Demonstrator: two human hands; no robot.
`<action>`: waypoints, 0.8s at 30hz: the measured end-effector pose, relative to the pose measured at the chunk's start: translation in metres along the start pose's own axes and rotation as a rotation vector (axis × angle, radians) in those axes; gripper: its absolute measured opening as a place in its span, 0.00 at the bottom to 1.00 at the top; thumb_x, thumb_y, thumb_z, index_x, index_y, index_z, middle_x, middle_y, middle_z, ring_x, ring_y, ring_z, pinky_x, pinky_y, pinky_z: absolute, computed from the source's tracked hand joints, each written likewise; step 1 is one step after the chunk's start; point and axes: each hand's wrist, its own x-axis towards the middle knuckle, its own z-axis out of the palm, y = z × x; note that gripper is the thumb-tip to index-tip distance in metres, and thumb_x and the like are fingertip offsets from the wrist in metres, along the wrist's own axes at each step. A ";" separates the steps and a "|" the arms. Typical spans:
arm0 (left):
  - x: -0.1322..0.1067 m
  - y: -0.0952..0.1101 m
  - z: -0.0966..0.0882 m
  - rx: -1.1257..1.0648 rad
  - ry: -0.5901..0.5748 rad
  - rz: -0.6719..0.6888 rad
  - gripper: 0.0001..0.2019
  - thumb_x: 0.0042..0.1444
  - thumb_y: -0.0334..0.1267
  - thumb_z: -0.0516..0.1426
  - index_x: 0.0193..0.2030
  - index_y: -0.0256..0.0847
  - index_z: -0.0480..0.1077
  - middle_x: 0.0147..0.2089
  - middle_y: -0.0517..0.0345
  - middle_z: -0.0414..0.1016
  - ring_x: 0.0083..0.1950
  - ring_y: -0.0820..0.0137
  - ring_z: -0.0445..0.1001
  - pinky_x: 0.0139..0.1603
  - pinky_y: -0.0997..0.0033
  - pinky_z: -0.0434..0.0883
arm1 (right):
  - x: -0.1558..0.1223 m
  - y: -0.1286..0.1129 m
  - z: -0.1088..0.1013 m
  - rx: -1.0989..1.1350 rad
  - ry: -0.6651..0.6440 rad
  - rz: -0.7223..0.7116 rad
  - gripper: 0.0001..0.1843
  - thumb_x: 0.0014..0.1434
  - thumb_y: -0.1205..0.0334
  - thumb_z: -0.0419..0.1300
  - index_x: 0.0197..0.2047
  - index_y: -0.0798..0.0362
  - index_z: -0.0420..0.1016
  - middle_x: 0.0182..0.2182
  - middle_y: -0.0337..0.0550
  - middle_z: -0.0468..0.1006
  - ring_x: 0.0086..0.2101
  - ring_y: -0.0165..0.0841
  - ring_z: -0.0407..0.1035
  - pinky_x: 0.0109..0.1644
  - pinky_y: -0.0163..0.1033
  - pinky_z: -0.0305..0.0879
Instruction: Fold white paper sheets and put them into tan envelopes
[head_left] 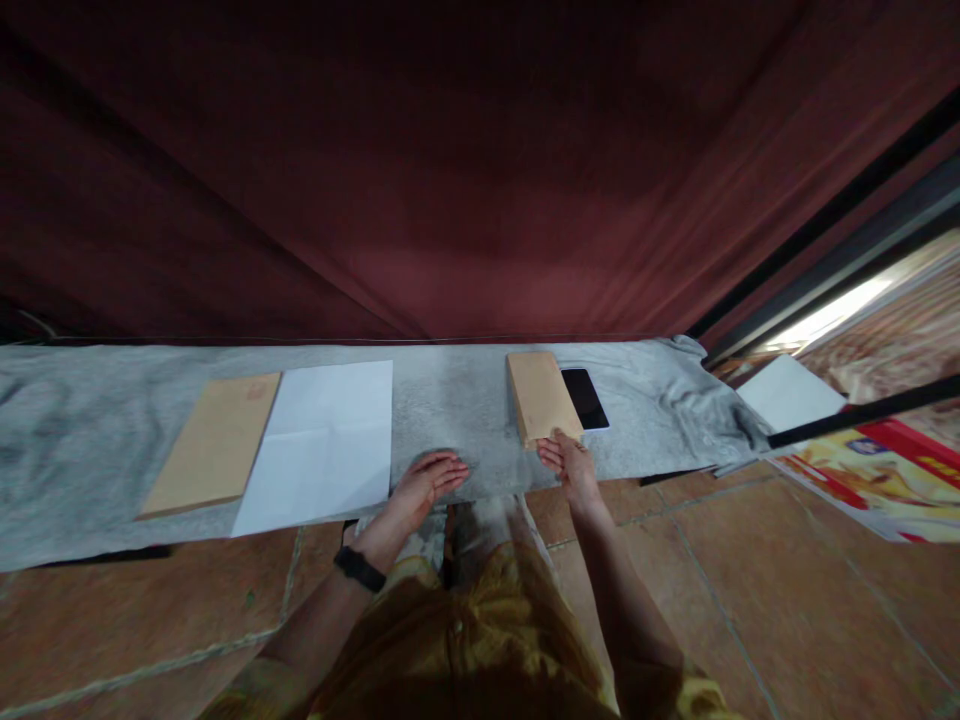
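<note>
A stack of brown paper envelopes (541,395) lies on the grey cloth, right of the middle. My right hand (568,462) pinches its near edge, thumb on top and fingers curled at the end. Partly under the stack's right side, or beside it, is a dark-screened phone (586,400); which of the two I cannot tell. My left hand (429,482) holds nothing, its fingers stretched out over the cloth's near part. Left of that hand lies a creased white sheet of paper (322,440), and touching its left edge is a larger brown envelope (214,440).
The grey cloth (457,400) covers a long narrow surface, backed by a dark red curtain (450,200). At the right stand black metal bars (840,270), with a white panel (791,392) and a red and yellow printed box (885,465) on the tiled floor (750,560).
</note>
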 end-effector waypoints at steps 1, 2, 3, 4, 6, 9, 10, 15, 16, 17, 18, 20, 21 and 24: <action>0.000 0.000 0.000 0.001 0.002 -0.002 0.14 0.49 0.35 0.71 0.41 0.36 0.75 0.40 0.43 0.85 0.45 0.58 0.84 0.53 0.61 0.79 | 0.000 0.000 0.000 -0.012 0.003 0.004 0.15 0.56 0.50 0.69 0.32 0.54 0.77 0.30 0.48 0.86 0.27 0.34 0.80 0.29 0.33 0.74; 0.000 0.000 0.000 0.004 0.003 -0.002 0.14 0.50 0.35 0.71 0.41 0.36 0.75 0.40 0.43 0.85 0.45 0.58 0.84 0.53 0.61 0.79 | 0.000 0.001 -0.001 -0.019 0.009 0.007 0.15 0.56 0.49 0.69 0.32 0.54 0.78 0.30 0.48 0.86 0.26 0.34 0.80 0.28 0.33 0.74; 0.001 0.000 0.000 0.007 0.003 -0.002 0.14 0.50 0.35 0.70 0.41 0.36 0.75 0.40 0.44 0.85 0.45 0.58 0.85 0.53 0.61 0.79 | 0.001 0.001 -0.001 -0.024 0.018 0.009 0.15 0.57 0.49 0.69 0.32 0.54 0.78 0.29 0.48 0.86 0.25 0.33 0.80 0.27 0.33 0.73; 0.001 0.000 0.000 0.011 0.002 -0.002 0.14 0.50 0.35 0.70 0.41 0.36 0.75 0.40 0.44 0.85 0.45 0.59 0.85 0.53 0.61 0.79 | 0.001 0.001 -0.001 -0.028 0.026 0.011 0.15 0.57 0.50 0.69 0.32 0.54 0.78 0.29 0.48 0.86 0.25 0.33 0.79 0.26 0.32 0.72; 0.001 0.000 0.000 0.016 0.000 0.002 0.14 0.50 0.36 0.70 0.41 0.36 0.75 0.39 0.44 0.85 0.44 0.59 0.85 0.52 0.62 0.79 | 0.001 0.002 0.000 -0.037 0.038 0.017 0.15 0.58 0.50 0.68 0.32 0.54 0.79 0.28 0.48 0.85 0.23 0.32 0.78 0.25 0.32 0.72; 0.002 -0.001 0.000 0.016 0.002 0.008 0.14 0.49 0.35 0.70 0.41 0.36 0.75 0.39 0.44 0.85 0.43 0.59 0.85 0.51 0.62 0.79 | 0.002 0.002 0.001 -0.050 0.049 0.031 0.16 0.58 0.50 0.69 0.31 0.55 0.79 0.27 0.48 0.85 0.22 0.31 0.77 0.24 0.31 0.72; 0.002 -0.001 0.000 0.017 0.003 0.006 0.13 0.49 0.35 0.70 0.41 0.36 0.75 0.39 0.43 0.85 0.43 0.59 0.85 0.51 0.63 0.79 | 0.002 0.002 0.001 -0.056 0.050 0.038 0.16 0.58 0.50 0.69 0.31 0.55 0.79 0.27 0.49 0.85 0.22 0.31 0.77 0.24 0.31 0.71; 0.003 -0.001 -0.001 0.028 0.002 -0.003 0.14 0.50 0.36 0.70 0.41 0.36 0.75 0.39 0.43 0.84 0.43 0.59 0.85 0.49 0.63 0.79 | 0.003 0.001 0.001 -0.059 0.047 0.060 0.17 0.61 0.51 0.67 0.29 0.56 0.79 0.26 0.48 0.84 0.21 0.30 0.76 0.22 0.30 0.71; 0.003 -0.001 -0.001 0.027 -0.002 0.001 0.15 0.49 0.36 0.70 0.42 0.35 0.75 0.40 0.43 0.84 0.43 0.59 0.84 0.49 0.63 0.79 | 0.002 0.001 0.001 -0.059 0.047 0.069 0.17 0.61 0.51 0.67 0.29 0.56 0.78 0.26 0.48 0.84 0.21 0.30 0.76 0.22 0.30 0.71; 0.002 -0.002 -0.001 0.026 -0.006 0.008 0.15 0.49 0.37 0.71 0.42 0.35 0.75 0.40 0.43 0.84 0.44 0.59 0.84 0.49 0.63 0.79 | 0.002 0.001 0.002 -0.059 0.047 0.076 0.17 0.62 0.51 0.67 0.28 0.56 0.78 0.25 0.48 0.84 0.20 0.30 0.76 0.22 0.30 0.71; 0.002 -0.003 -0.002 0.028 -0.012 0.017 0.16 0.48 0.38 0.71 0.42 0.35 0.75 0.40 0.43 0.84 0.44 0.58 0.84 0.49 0.63 0.79 | 0.001 0.000 0.002 -0.059 0.048 0.081 0.17 0.62 0.51 0.66 0.28 0.56 0.78 0.25 0.48 0.84 0.20 0.30 0.76 0.21 0.30 0.71; 0.001 -0.004 -0.002 0.039 -0.025 0.042 0.17 0.47 0.39 0.72 0.42 0.35 0.75 0.40 0.43 0.84 0.44 0.58 0.84 0.49 0.63 0.79 | 0.000 -0.001 0.002 -0.063 0.046 0.080 0.17 0.63 0.52 0.66 0.28 0.56 0.78 0.24 0.47 0.84 0.21 0.30 0.76 0.22 0.29 0.71; 0.001 -0.004 -0.002 0.046 -0.030 0.056 0.18 0.47 0.40 0.72 0.41 0.36 0.75 0.39 0.43 0.84 0.44 0.58 0.84 0.49 0.63 0.79 | -0.001 -0.002 0.002 -0.066 0.044 0.077 0.17 0.63 0.52 0.65 0.29 0.56 0.78 0.24 0.47 0.84 0.21 0.29 0.76 0.22 0.29 0.71; 0.000 -0.005 -0.001 0.070 -0.039 0.075 0.19 0.46 0.42 0.72 0.42 0.35 0.75 0.39 0.44 0.84 0.43 0.59 0.84 0.48 0.64 0.78 | -0.001 -0.004 0.003 -0.095 0.042 0.086 0.17 0.64 0.52 0.65 0.29 0.56 0.78 0.24 0.46 0.83 0.20 0.28 0.75 0.21 0.28 0.69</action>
